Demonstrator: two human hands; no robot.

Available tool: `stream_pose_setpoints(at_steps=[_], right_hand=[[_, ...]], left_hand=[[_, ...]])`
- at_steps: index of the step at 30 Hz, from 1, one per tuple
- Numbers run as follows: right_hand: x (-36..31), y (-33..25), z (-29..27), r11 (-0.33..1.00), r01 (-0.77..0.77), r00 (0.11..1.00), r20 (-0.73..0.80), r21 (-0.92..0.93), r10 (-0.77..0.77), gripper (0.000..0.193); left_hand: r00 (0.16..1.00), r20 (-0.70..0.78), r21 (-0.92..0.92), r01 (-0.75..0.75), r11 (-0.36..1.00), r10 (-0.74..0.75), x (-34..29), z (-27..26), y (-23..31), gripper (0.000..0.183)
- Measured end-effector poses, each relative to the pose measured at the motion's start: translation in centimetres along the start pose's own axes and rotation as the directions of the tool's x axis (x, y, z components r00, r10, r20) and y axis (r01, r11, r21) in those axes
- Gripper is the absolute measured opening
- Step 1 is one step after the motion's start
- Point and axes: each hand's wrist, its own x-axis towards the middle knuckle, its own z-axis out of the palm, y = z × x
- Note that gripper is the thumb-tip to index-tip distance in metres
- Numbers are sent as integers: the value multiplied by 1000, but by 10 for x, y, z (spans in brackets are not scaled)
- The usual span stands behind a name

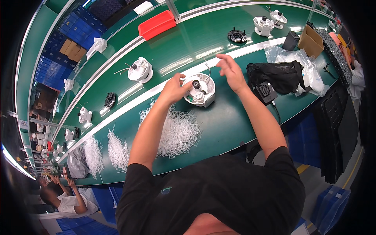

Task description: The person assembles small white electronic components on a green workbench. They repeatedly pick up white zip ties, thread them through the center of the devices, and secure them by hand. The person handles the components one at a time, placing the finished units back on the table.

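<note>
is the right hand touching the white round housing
No, the right hand hovers open above the white round housing; only the left hand grips it.

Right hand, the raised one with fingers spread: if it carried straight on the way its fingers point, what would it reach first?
Probably the thin white wire arching up from the round white plastic housing; the right hand points leftward at it. Depth is unclear.

The person wears a black short-sleeved shirt (219, 192); its sleeves end above the elbows, leaving both forearms bare. A small teal mark (166, 190) sits on the chest of the shirt. The left hand (174, 89) and right hand (231, 69) are bare, with no gloves, rings or watch visible.
</note>
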Motion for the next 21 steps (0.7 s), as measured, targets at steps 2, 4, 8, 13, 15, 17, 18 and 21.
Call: stream_pose_setpoints(at_steps=[2,4,8,13,15,17,18,21], right_hand=[[-5,29,-1,991,-108,988,-103,84,116,38],[-9,55,3,973,-184,962,-176,139,207,38],[-10,53,11,987,-122,962,-231,104,144,35],[-12,48,13,989,-85,993,-94,-120,73,30],[-11,50,13,983,-58,997,-67,-172,47,29],[-10,52,12,980,-48,998,-53,-195,38,28],[-11,51,12,982,-51,998,-51,-184,42,27],[-10,54,9,984,-70,996,-59,-165,61,27]], left_hand=[[897,407,-273,299,914,-172,-2,-11,4,38],[859,496,-462,383,800,-125,-1,-7,-10,31],[932,311,-681,356,640,-187,19,-9,-10,29],[944,59,-882,202,426,-324,88,-9,-23,32],[905,-5,-893,188,410,-425,110,-5,-31,32],[883,-29,-910,171,378,-469,124,-1,-49,39],[860,-31,-914,181,362,-509,128,1,-58,42],[807,-22,-986,80,145,-591,115,-4,-56,63]])
